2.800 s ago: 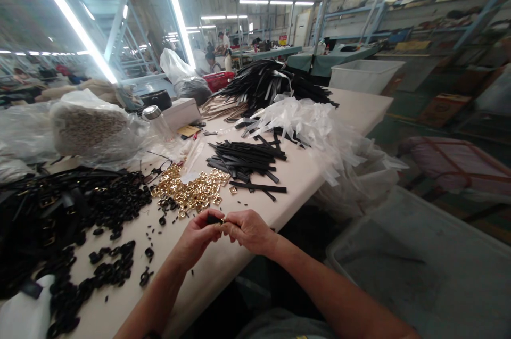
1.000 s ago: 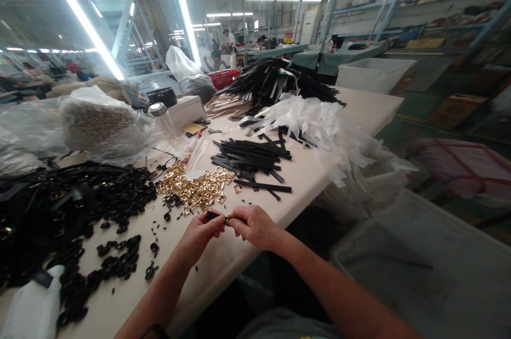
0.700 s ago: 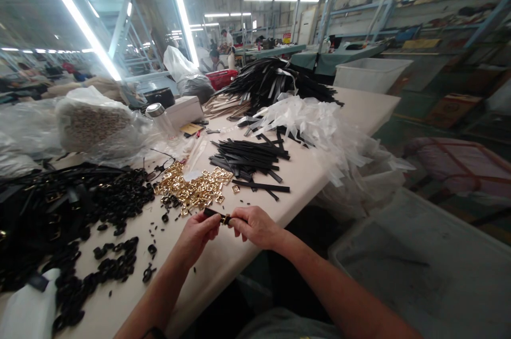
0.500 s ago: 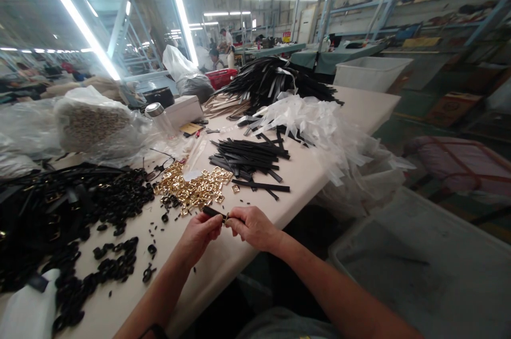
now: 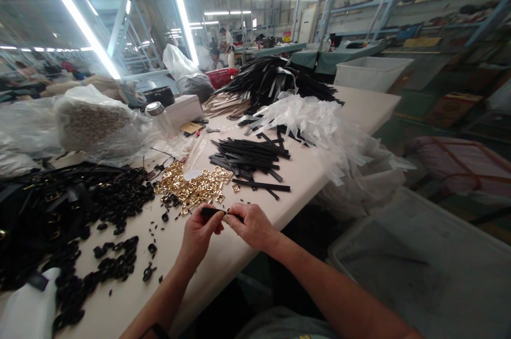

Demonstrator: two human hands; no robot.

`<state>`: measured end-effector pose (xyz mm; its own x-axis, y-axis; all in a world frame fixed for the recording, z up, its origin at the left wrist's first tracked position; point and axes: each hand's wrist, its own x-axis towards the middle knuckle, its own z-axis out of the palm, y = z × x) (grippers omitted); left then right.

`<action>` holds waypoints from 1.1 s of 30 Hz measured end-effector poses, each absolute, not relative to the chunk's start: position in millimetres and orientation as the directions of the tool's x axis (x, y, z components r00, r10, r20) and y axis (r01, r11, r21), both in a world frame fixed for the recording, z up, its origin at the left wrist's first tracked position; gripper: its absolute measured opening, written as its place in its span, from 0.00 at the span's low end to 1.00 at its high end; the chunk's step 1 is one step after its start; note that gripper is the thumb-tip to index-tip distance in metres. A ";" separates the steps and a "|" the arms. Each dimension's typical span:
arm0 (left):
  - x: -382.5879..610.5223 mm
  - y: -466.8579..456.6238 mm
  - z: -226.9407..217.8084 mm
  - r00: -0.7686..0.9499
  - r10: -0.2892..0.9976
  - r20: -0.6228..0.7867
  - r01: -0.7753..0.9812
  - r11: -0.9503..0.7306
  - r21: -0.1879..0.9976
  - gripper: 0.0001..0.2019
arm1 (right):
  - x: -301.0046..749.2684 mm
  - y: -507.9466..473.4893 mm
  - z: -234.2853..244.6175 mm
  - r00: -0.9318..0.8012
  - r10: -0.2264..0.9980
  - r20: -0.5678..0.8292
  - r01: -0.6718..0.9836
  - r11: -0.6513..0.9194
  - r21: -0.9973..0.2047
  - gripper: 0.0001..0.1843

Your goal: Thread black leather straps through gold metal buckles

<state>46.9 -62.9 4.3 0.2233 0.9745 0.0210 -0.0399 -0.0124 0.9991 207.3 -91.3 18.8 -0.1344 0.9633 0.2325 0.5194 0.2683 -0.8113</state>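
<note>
My left hand [image 5: 198, 235] and my right hand [image 5: 252, 227] meet over the near edge of the beige table [image 5: 303, 168]. Both pinch one short black strap [image 5: 212, 212], with a small gold buckle barely showing between the fingertips. Just beyond my hands lies a heap of gold buckles [image 5: 191, 187]. A bundle of black straps [image 5: 249, 157] lies to the right of that heap. Black loops [image 5: 120, 198] are strewn to the left.
Clear plastic sleeves [image 5: 319, 126] spill over the table's right edge. A bagged heap [image 5: 93, 123], a jar [image 5: 157, 115] and a white box [image 5: 183, 110] stand further back. A grey bin [image 5: 419, 270] sits on the floor at right. People work at distant tables.
My hands stay together on the strap near the table edge. The strap has shifted a little between my fingers, and the gold buckle shows less now.
</note>
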 end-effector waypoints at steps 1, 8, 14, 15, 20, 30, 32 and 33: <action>46.7 -64.1 5.7 0.219 0.975 0.045 -0.023 -0.041 0.999 0.11 | 207.3 -91.4 18.6 -0.119 0.962 0.245 0.532 0.270 -0.803 0.13; 38.4 -65.5 11.4 0.347 0.937 0.048 -0.043 -0.035 0.998 0.10 | 216.9 -89.6 20.7 -0.079 0.970 0.229 0.575 0.232 -0.785 0.15; 36.5 -62.4 6.6 0.440 0.896 -0.056 -0.096 0.109 0.989 0.12 | 226.5 -88.1 24.7 -0.177 0.964 0.198 0.514 0.263 -0.817 0.13; 36.7 -62.6 6.7 0.462 0.883 -0.076 -0.092 0.133 0.987 0.15 | 227.0 -88.6 25.9 -0.201 0.963 0.182 0.502 0.261 -0.825 0.12; 36.6 -61.8 7.9 0.501 0.850 -0.161 -0.074 0.227 0.971 0.16 | 227.6 -90.1 29.8 -0.265 0.960 0.089 0.498 0.216 -0.840 0.09; 31.1 -53.9 9.6 0.482 0.849 -0.216 -0.145 0.320 0.936 0.12 | 233.2 -77.0 24.4 -0.377 0.916 0.141 0.593 0.355 -0.722 0.21; 31.2 -53.1 10.5 0.468 0.854 -0.227 -0.138 0.324 0.936 0.13 | 234.3 -73.0 25.3 -0.375 0.903 0.209 0.658 0.419 -0.626 0.21; 31.5 -52.6 10.7 0.465 0.853 -0.235 -0.126 0.327 0.937 0.13 | 235.0 -70.7 26.3 -0.378 0.894 0.239 0.686 0.444 -0.577 0.20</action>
<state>31.5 -52.6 10.7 0.4655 0.8532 -0.2352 -0.1260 0.3269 0.9366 235.0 -70.7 26.3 -0.3778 0.8944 0.2394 0.6856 0.4440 -0.5768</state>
